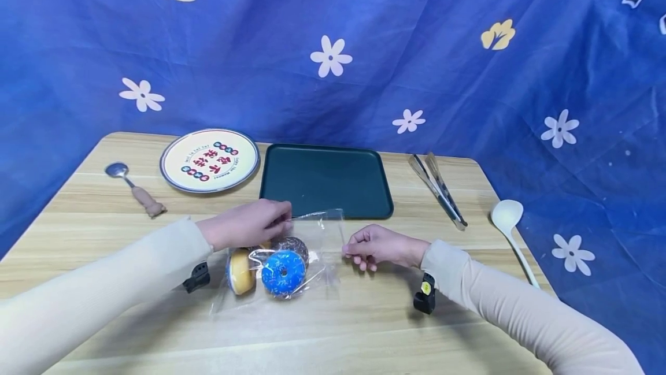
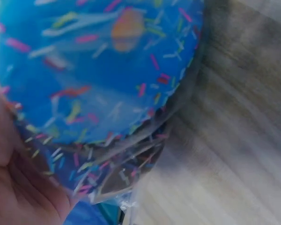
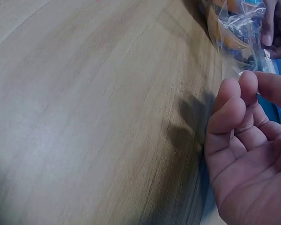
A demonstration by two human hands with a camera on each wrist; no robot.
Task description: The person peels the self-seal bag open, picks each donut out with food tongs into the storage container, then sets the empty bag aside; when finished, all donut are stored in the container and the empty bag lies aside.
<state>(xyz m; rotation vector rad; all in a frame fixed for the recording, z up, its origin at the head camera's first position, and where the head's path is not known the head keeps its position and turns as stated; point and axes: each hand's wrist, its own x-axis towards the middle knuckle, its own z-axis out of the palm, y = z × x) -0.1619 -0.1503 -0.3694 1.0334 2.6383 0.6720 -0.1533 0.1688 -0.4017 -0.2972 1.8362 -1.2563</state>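
A clear plastic bag (image 1: 326, 236) holds several doughnuts over the near middle of the table. Inside it are a blue doughnut with sprinkles (image 1: 276, 282), a dark doughnut (image 1: 298, 245) and one turned on its side (image 1: 241, 274). My left hand (image 1: 255, 222) grips the bag's far side with curled fingers; in the left wrist view the palm (image 2: 28, 187) lies against the wrapped doughnuts. At the bag's right edge, my right hand (image 1: 382, 246) pinches the thin plastic between thumb and fingertips. The right wrist view shows those bent fingers (image 3: 227, 115) near the crinkled plastic.
Behind the bag lies a dark green tray (image 1: 328, 181), with a printed plate (image 1: 177, 158) to its left. A spoon (image 1: 137, 190) rests at far left. Tongs (image 1: 439, 190) and a white ladle (image 1: 507, 216) lie at right. A blue cloth (image 1: 364, 74) hangs behind the table.
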